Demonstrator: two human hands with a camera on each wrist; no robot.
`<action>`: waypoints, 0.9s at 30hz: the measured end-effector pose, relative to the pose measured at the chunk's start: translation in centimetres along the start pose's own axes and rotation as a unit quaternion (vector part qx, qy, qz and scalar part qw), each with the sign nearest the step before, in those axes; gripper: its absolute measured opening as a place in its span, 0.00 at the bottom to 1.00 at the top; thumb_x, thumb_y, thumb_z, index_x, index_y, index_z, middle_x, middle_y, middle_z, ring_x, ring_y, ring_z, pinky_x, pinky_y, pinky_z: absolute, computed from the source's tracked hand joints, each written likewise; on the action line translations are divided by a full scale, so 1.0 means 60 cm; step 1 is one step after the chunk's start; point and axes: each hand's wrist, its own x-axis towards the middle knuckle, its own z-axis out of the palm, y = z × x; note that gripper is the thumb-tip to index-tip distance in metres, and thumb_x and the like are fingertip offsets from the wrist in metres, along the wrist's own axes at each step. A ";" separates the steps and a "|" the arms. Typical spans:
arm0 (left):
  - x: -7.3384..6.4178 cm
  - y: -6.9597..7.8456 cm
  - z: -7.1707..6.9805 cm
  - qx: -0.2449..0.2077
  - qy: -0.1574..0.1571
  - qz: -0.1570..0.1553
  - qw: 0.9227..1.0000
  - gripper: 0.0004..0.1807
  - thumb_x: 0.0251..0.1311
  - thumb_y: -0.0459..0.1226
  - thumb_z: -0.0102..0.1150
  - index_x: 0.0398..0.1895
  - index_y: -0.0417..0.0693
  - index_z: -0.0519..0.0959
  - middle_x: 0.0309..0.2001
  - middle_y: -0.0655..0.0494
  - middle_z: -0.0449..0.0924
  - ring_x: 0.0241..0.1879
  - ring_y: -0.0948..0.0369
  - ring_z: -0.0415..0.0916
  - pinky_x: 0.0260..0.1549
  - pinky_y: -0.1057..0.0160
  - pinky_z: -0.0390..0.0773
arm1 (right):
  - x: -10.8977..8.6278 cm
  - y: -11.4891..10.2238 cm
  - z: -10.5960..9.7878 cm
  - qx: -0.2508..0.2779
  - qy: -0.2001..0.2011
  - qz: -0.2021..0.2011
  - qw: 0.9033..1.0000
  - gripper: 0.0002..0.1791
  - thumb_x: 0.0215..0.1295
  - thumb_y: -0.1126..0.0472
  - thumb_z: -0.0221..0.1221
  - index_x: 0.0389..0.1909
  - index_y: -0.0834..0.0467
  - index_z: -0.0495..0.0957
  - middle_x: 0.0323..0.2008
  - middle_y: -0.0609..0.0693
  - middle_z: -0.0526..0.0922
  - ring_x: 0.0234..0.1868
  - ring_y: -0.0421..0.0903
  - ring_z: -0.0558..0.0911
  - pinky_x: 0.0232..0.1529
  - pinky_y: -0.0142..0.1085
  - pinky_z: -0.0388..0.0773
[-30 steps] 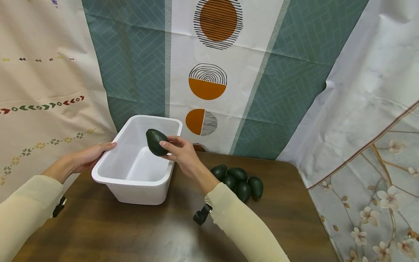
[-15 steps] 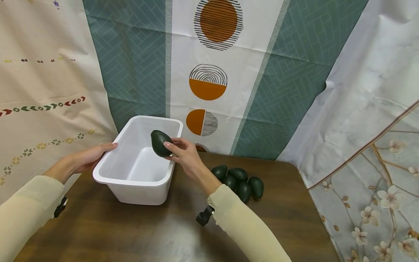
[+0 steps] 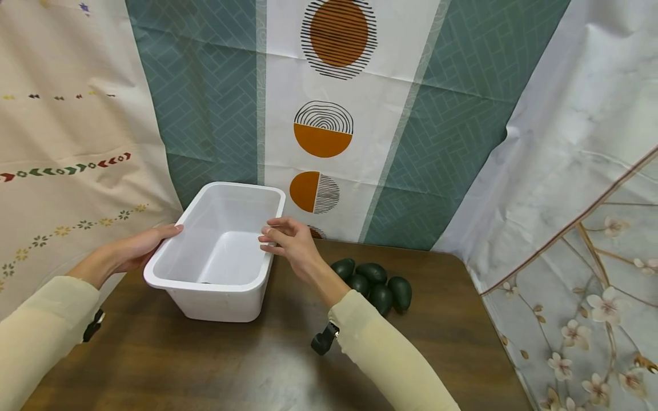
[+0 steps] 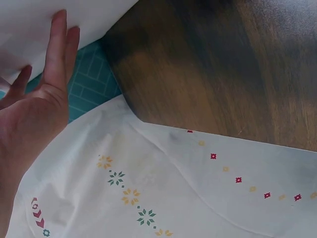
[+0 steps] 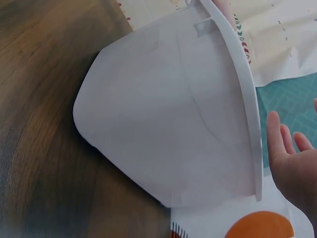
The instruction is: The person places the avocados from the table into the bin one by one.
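A white plastic tub (image 3: 221,302) stands on the wooden table. My left hand (image 3: 136,249) holds its left rim, thumb over the edge; in the left wrist view, the fingers (image 4: 55,54) lie long against the outer wall. Over the right rim is my right hand (image 3: 297,244), fingers loosely spread with nothing between them. The right wrist view shows that hand (image 5: 297,166) beside the rim, apart from it. A small dark sliver (image 3: 204,282) peeks above the tub's near rim from inside; the rest of it is hidden.
Several dark green avocados (image 3: 380,298) lie clustered on the wooden table (image 3: 442,342) right of the tub, partly behind my right forearm. Patterned cloths (image 3: 329,85) hang behind the table and at both sides.
The avocado in my right hand has been let go and has dropped from sight into the tub. My right hand drifted slightly right; the left hand has stayed on the rim.
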 end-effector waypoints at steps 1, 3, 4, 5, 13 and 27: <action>0.000 0.000 0.000 0.000 0.000 0.001 1.000 0.41 0.85 0.56 0.31 0.83 0.36 0.39 0.66 0.35 0.68 0.58 0.50 0.78 0.53 0.48 0.83 | 0.000 0.000 -0.001 -0.004 -0.002 -0.001 1.000 0.22 0.73 0.67 0.66 0.63 0.72 0.75 0.45 0.55 0.85 0.45 0.50 0.88 0.52 0.46 0.86; 0.000 0.001 0.000 0.002 -0.001 0.001 1.000 0.41 0.85 0.56 0.31 0.83 0.37 0.38 0.67 0.33 0.66 0.58 0.50 0.78 0.53 0.48 0.82 | -0.002 0.001 -0.004 -0.010 -0.004 -0.003 1.000 0.21 0.73 0.67 0.66 0.62 0.71 0.75 0.45 0.55 0.85 0.45 0.50 0.88 0.52 0.46 0.86; -0.001 0.001 0.000 0.005 -0.001 0.002 1.000 0.41 0.85 0.56 0.31 0.83 0.37 0.38 0.68 0.33 0.66 0.58 0.50 0.78 0.53 0.48 0.83 | -0.003 0.001 -0.006 -0.012 -0.004 -0.004 1.000 0.21 0.73 0.67 0.66 0.61 0.71 0.75 0.45 0.55 0.85 0.45 0.50 0.88 0.52 0.46 0.86; -0.001 0.002 0.000 0.006 -0.002 0.003 1.000 0.41 0.85 0.56 0.31 0.84 0.37 0.38 0.68 0.32 0.66 0.58 0.49 0.78 0.53 0.48 0.82 | -0.004 0.001 -0.008 -0.014 -0.003 -0.003 1.000 0.20 0.73 0.67 0.66 0.61 0.70 0.76 0.45 0.55 0.85 0.45 0.49 0.88 0.51 0.46 0.86; -0.007 0.005 0.003 0.011 -0.003 0.005 1.000 0.41 0.85 0.56 0.31 0.83 0.35 0.39 0.67 0.33 0.67 0.58 0.49 0.78 0.53 0.49 0.83 | -0.012 0.000 -0.030 -0.036 -0.009 -0.005 0.999 0.23 0.72 0.66 0.67 0.62 0.72 0.75 0.47 0.56 0.84 0.48 0.53 0.88 0.55 0.49 0.84; -0.003 0.005 0.004 0.010 -0.003 0.002 1.000 0.42 0.85 0.57 0.31 0.83 0.36 0.37 0.66 0.33 0.69 0.57 0.47 0.79 0.52 0.46 0.83 | -0.041 -0.020 -0.067 -0.132 -0.031 -0.034 0.990 0.22 0.73 0.64 0.67 0.63 0.68 0.76 0.55 0.60 0.82 0.56 0.53 0.85 0.56 0.47 0.84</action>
